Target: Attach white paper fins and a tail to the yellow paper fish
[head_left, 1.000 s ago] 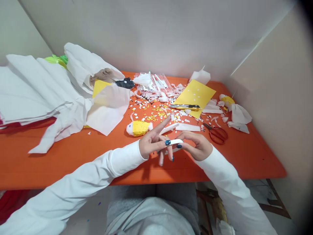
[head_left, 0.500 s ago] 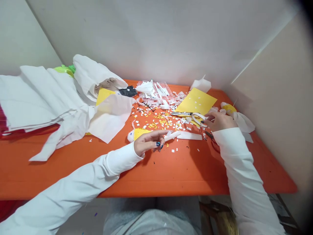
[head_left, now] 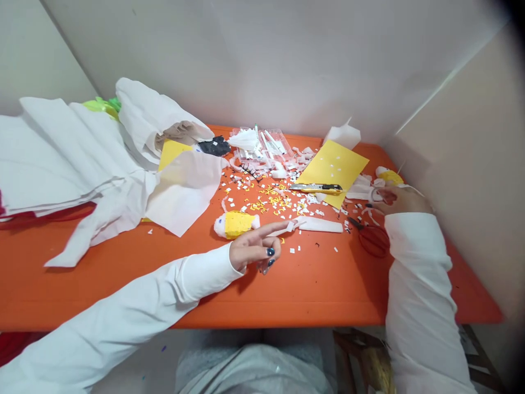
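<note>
My left hand is held above the table with its index finger stretched out and the other fingers loosely curled. A small white piece, looking like tape, is at that fingertip. Behind the hand lies a little yellow-and-white figure. A flat white strip is just beyond the finger. My right hand is at the table's right side, fingers closed round a white ring like a tape roll, partly hidden. Close to it are red-handled scissors and a second yellow-and-white figure.
Paper scraps litter the orange table. A yellow box cutter lies on a yellow sheet. Farther back is a clear case of markers. White cloth-like sheets cover the left side. Walls stand behind and to the right.
My right hand has moved right with the white ring, uncovering the box cutter and scissors. My left hand has shifted slightly, its index finger now straighter, and more of the near figure shows.
</note>
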{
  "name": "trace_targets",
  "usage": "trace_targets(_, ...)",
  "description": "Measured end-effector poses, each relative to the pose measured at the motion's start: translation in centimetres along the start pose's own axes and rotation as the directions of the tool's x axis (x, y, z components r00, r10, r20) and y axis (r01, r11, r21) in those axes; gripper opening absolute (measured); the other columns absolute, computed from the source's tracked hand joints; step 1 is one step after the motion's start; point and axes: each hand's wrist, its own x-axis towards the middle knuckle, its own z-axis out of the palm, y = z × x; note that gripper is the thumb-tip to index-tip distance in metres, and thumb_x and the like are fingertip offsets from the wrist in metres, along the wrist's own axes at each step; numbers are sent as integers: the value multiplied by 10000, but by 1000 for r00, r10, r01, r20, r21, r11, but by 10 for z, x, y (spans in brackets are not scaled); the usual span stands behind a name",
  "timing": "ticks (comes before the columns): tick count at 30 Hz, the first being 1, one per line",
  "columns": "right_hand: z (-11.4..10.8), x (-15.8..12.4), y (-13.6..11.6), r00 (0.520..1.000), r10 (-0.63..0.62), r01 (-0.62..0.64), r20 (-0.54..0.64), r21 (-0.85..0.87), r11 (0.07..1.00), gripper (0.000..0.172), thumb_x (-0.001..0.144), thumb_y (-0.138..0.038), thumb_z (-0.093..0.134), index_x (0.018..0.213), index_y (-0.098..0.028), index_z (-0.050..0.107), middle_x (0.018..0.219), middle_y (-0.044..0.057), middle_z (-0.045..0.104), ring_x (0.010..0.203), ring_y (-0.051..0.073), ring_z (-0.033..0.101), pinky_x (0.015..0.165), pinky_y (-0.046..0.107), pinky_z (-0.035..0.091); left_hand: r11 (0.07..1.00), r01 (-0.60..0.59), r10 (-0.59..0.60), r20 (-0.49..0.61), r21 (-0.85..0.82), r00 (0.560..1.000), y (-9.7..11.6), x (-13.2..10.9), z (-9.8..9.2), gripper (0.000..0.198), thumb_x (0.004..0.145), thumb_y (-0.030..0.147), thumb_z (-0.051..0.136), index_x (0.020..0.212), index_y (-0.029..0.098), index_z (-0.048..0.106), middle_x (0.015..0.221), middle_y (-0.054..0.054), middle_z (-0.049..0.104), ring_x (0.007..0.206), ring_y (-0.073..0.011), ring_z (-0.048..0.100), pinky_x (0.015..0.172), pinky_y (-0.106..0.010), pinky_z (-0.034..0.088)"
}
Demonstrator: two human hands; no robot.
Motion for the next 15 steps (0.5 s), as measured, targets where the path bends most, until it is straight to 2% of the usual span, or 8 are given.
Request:
trace_targets(1, 4, -5, -13, 1000, 22, -22, -8, 76, 997, 300, 688, -328, 687, 910, -127, 673, 932, 184, 666, 833, 271, 620, 742, 378, 453, 1000, 22, -22, 14, 5, 1000, -3, -1, 2, 694, 756, 262, 597, 1396, 266, 327, 652, 30, 492, 476, -57, 426, 432, -165, 347)
trace_targets(2, 9, -12, -30, 999, 5, -13, 37, 237, 971, 269, 744, -361, 622, 900, -148, 670, 911, 157, 669, 790, 239, 626, 729, 360, 465, 999, 42, -43, 22, 12, 999, -5, -2, 5, 745, 759, 247, 596, 1420, 296, 254, 654, 40, 489, 466, -49, 415, 426, -156, 338)
trace_targets(3, 14, -20, -49, 991, -74, 21, 109, 425, 905, 259, 759, -393, 596, 868, -170, 669, 883, 124, 674, 772, 218, 628, 716, 341, 479, 998, 61, -61, 23, 23, 998, -6, -3, 7, 782, 760, 236, 595, 1430, 319, 201, 660, 46, 486, 462, -44, 406, 423, -149, 333)
trace_targets(5, 25, -40, -87, 932, -288, 47, 222, 712, 700, 277, 740, -442, 612, 845, -191, 665, 886, 86, 674, 785, 196, 626, 711, 318, 492, 995, 85, -86, 16, 51, 996, -7, -5, 10, 812, 760, 223, 598, 1433, 347, 160, 679, 50, 478, 466, -37, 398, 420, -140, 339)
trace_targets(7, 34, -57, -116, 874, -395, 11, 283, 801, 598, 292, 727, -457, 636, 831, -186, 666, 836, 62, 666, 747, 168, 610, 697, 298, 490, 993, 88, -89, 13, 78, 996, -7, -5, 11, 808, 766, 222, 595, 1430, 364, 157, 697, 48, 469, 462, -32, 398, 412, -136, 349)
trace_targets(9, 40, -67, -130, 838, -430, -63, 336, 842, 535, 303, 716, -467, 650, 814, -180, 661, 830, 51, 672, 735, 153, 606, 703, 291, 486, 991, 88, -90, 12, 96, 996, -6, -4, 11, 801, 774, 218, 589, 1426, 380, 153, 709, 50, 461, 444, -23, 396, 404, -136, 358)
trace_targets(12, 43, -70, -130, 831, -417, -138, 368, 863, 486, 298, 700, -470, 670, 766, -180, 657, 806, 39, 685, 710, 141, 602, 691, 283, 474, 989, 102, -103, 2, 109, 995, -7, -4, 10, 786, 784, 209, 573, 1423, 392, 154, 728, 53, 454, 420, -9, 381, 399, -140, 361)
trace_targets(15, 43, -68, -127, 821, -414, -166, 394, 857, 487, 286, 687, -463, 689, 742, -184, 663, 798, 39, 685, 706, 142, 596, 687, 286, 464, 982, 109, -109, -11, 156, 994, -9, -4, 10, 778, 793, 213, 555, 1425, 394, 140, 737, 55, 440, 417, -8, 364, 400, -146, 355)
